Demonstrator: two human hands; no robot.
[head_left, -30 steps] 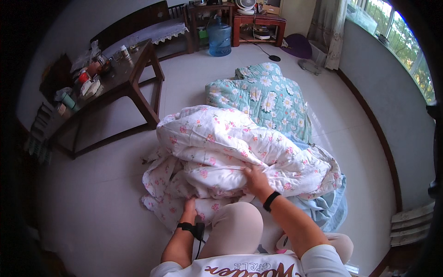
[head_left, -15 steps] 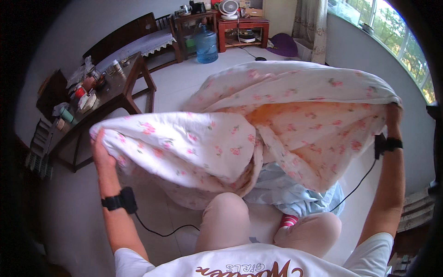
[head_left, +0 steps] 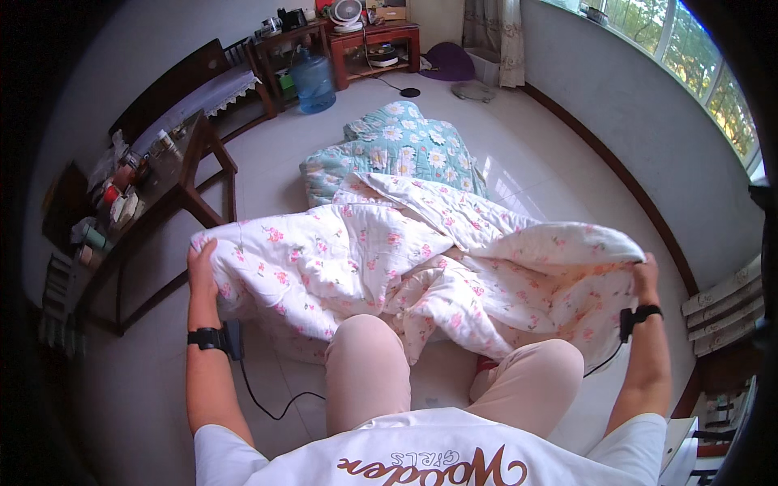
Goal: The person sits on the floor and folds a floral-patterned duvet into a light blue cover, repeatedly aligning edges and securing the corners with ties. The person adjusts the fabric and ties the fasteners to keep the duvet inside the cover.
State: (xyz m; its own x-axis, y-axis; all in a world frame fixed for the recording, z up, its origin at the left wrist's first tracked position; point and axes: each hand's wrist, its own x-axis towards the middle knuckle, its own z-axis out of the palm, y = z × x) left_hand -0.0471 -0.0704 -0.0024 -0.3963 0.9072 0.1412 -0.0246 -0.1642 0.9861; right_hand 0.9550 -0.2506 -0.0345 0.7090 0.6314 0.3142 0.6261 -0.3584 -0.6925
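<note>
A white quilt (head_left: 308,251) with small pink flowers stretches between my two hands in front of my knees. At its left corner, my left hand (head_left: 202,261) is closed on the fabric. My right hand (head_left: 646,275) grips the right corner, with the edge bulging up beside it. The quilt's middle sags in folds and drops toward the floor near my legs. Just beyond it lies a bunched teal quilt (head_left: 405,150) with white daisies, its near side covered by the white one. Each of my wrists wears a black band with a cable.
A dark wooden table (head_left: 190,174) with clutter stands at the left, near a wooden bench (head_left: 182,89). A blue water jug (head_left: 313,85) and a red-brown stand (head_left: 374,50) with a fan are at the back. Pale tiles (head_left: 559,178) run to the right wall below the window.
Both hands have come down and somewhat closer together, lowering the white quilt. The teal daisy quilt behind it has come into sight, while the light blue cloth near my right foot is now hidden.
</note>
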